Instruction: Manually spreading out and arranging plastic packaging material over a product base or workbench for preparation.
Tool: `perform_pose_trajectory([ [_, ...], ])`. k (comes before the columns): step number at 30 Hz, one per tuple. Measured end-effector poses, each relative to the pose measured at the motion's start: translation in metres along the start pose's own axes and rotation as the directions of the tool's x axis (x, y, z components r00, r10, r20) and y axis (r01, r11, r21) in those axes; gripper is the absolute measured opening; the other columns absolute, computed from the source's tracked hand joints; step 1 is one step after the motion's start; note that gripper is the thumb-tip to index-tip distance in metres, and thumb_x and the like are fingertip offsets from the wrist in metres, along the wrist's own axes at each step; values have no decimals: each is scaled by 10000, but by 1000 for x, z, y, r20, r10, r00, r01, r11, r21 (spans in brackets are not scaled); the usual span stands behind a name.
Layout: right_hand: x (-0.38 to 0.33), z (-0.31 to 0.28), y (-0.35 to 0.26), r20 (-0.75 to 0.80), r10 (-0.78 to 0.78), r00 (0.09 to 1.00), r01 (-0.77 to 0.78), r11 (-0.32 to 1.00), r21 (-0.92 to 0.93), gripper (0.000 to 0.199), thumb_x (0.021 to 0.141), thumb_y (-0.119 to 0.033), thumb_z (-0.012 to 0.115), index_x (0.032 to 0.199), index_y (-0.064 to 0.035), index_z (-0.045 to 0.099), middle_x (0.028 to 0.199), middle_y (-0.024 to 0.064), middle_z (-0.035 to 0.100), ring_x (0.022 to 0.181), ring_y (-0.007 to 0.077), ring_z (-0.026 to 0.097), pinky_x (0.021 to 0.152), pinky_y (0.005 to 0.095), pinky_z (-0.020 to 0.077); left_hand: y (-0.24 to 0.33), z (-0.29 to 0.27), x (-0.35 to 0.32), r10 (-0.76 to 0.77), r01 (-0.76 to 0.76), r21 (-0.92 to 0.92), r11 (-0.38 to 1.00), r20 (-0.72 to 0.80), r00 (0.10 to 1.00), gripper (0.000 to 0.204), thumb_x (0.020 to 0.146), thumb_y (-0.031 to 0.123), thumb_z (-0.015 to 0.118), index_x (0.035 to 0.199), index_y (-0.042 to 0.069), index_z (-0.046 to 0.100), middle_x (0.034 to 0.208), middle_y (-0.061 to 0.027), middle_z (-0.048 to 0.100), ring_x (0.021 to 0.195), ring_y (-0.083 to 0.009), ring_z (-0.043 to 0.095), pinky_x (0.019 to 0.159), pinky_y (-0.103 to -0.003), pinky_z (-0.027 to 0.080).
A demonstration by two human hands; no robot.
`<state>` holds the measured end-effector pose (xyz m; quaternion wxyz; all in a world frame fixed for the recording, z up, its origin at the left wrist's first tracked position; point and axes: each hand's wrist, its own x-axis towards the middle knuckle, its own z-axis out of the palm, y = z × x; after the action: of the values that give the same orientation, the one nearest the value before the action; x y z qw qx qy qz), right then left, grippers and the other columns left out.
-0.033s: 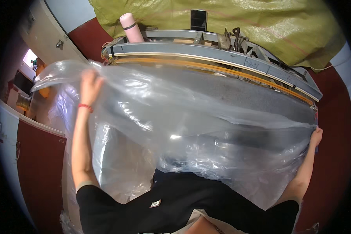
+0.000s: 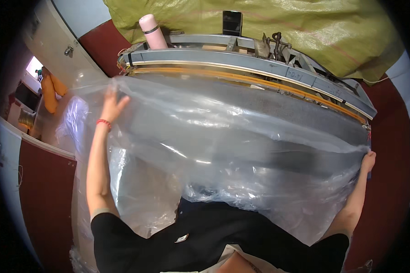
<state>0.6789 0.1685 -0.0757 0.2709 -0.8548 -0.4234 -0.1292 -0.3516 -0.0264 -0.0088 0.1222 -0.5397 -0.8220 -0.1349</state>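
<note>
A wide sheet of clear plastic film (image 2: 187,123) stretches slantwise over a grey bench surface and hangs down in front of my body, creased and shiny. At the far left my left hand (image 2: 112,107), with a red bracelet at the wrist, rests against the film's upper edge. Its thumb stands apart from the fingers, whose tips are blurred behind or against the film. On the right side my right hand (image 2: 369,160) is closed round the film's gathered corner, beside the end of the bench.
Behind the bench runs a grey metal bar (image 2: 205,58) with orange strips. A pink bottle (image 2: 153,32), a black phone (image 2: 232,22) and a metal hook (image 2: 277,42) are beyond it, before a yellow-green woven sheet (image 2: 305,27). A door (image 2: 54,36) stands at left, near more plastic film (image 2: 75,118).
My left hand has shifted slightly right, its thumb now spread. The film's left end has dropped from its raised, billowing fold and lies flatter. My right hand keeps its place.
</note>
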Motion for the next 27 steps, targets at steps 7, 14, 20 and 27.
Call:
perform_pose_trajectory([
  [7,-15,13,0,24,-55,998,57,990,-127,342,881,-372,435,931,-39,501,908,203,592,866,400,551,688,471,423,-46,51,9,-417,408,92,908,145,897,623,782,510,537,1296,185,403,1381,-78,323,1267,-345,272,1008,-406,289],
  [14,-27,-3,-3,-25,-26,999,22,991,-130,324,879,-369,445,920,-54,509,887,186,598,838,394,556,672,463,423,45,63,38,44,-15,-209,978,134,990,501,805,480,509,1254,270,440,1335,-38,380,1227,-328,330,964,-520,284],
  [20,-35,-32,-26,179,-103,979,123,986,-110,339,851,-378,478,948,-77,601,949,173,603,905,349,563,739,413,441,78,72,94,-93,95,11,995,351,932,557,797,467,535,1147,34,544,1116,-187,561,1054,-329,525,902,-362,405],
  [27,-76,-126,22,228,10,974,-189,596,781,626,817,-410,577,1262,-4,408,1254,141,458,1162,198,423,960,298,326,233,-18,20,481,-41,-820,571,293,826,427,910,229,460,1264,-5,415,1284,-109,441,1198,-198,394,1007,-306,271],
])
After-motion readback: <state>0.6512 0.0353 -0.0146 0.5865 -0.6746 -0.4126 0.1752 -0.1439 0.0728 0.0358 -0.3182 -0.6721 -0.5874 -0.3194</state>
